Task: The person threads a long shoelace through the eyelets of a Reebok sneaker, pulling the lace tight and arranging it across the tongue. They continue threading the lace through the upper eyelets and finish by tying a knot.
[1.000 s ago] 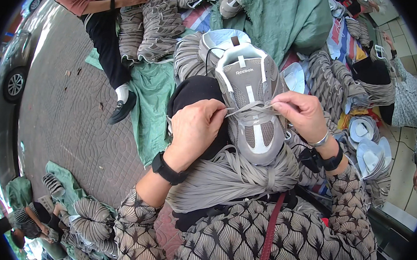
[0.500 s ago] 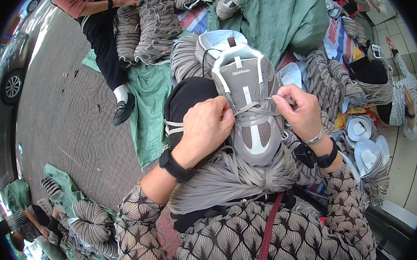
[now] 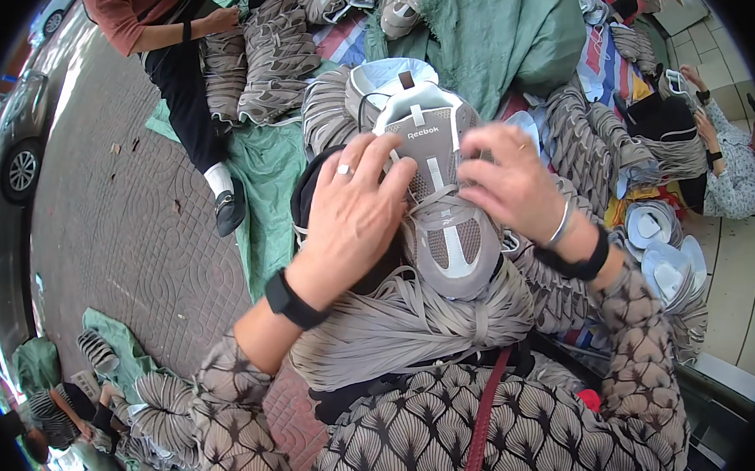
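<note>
One dark parked car (image 3: 23, 168) at the far left, then patterned paving (image 3: 128, 235), then a co-worker's black-trousered leg (image 3: 186, 104) beside a green sheet (image 3: 267, 178). Next, left hand (image 3: 341, 220), black wristband (image 3: 291, 300) below, fingers spread along the left edge of a grey-beige mesh sneaker upper (image 3: 449, 232); thumb tip hidden, so cannot tell whether pinching anything. At centre, the upper itself: over the lap, toe end nearest the body, above a thick bundle of flat grey laces (image 3: 406, 330), with a flat lace (image 3: 434, 199) crossing low down, near the toe. At its right edge, right hand (image 3: 514, 186), blurred, fingers loosely curled; cannot tell whether gripping a lace end. Farther right, stacks of matching uppers (image 3: 586, 151). Apparent step: lacing. To do it well, keep the tongue (image 3: 429, 147) centred, lay the lace flat without twists, match both ends in length before the next pass, and draw each side evenly, snug but not puckering the mesh. Steady the upper with one hand while pulling with the other.
</note>
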The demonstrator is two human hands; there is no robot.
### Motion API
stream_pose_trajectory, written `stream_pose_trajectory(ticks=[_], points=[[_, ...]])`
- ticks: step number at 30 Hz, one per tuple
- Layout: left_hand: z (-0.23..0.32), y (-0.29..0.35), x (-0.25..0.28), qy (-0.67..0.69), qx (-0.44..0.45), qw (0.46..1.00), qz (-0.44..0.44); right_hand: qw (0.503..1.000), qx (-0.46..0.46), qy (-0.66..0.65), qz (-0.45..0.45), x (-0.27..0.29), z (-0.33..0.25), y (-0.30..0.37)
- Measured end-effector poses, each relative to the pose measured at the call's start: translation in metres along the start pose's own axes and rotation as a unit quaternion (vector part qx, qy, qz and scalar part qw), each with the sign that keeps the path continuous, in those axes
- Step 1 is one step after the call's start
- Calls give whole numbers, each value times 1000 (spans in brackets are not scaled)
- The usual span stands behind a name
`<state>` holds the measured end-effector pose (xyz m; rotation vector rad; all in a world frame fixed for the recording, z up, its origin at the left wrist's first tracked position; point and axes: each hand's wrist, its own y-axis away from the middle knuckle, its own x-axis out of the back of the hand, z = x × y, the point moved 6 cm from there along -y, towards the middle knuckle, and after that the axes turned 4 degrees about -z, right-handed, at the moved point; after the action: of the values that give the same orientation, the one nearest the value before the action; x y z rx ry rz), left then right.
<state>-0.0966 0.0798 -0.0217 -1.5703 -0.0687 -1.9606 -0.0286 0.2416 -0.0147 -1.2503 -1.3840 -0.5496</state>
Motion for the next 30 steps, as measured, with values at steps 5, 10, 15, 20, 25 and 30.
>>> stream_pose_trajectory(ticks=[5,10,15,20,25,30], points=[[-17,-13,-8,28,-146,981,-126,979,158,5,-127,7,19,-34],[-23,-20,-10,101,-161,968,-164,944,215,-31,-248,-1,22,-41],[-22,-21,-17,93,-152,968,-179,938,208,-30,-274,-11,27,-31],[-15,-25,-31,80,-84,969,-216,965,57,-21,-254,-19,25,-24],[-34,-41,-46,302,98,928,-196,978,-40,12,-207,-34,36,-38],[-77,-96,-30,535,166,828,-32,795,-295,-529,31,-10,123,-118]])
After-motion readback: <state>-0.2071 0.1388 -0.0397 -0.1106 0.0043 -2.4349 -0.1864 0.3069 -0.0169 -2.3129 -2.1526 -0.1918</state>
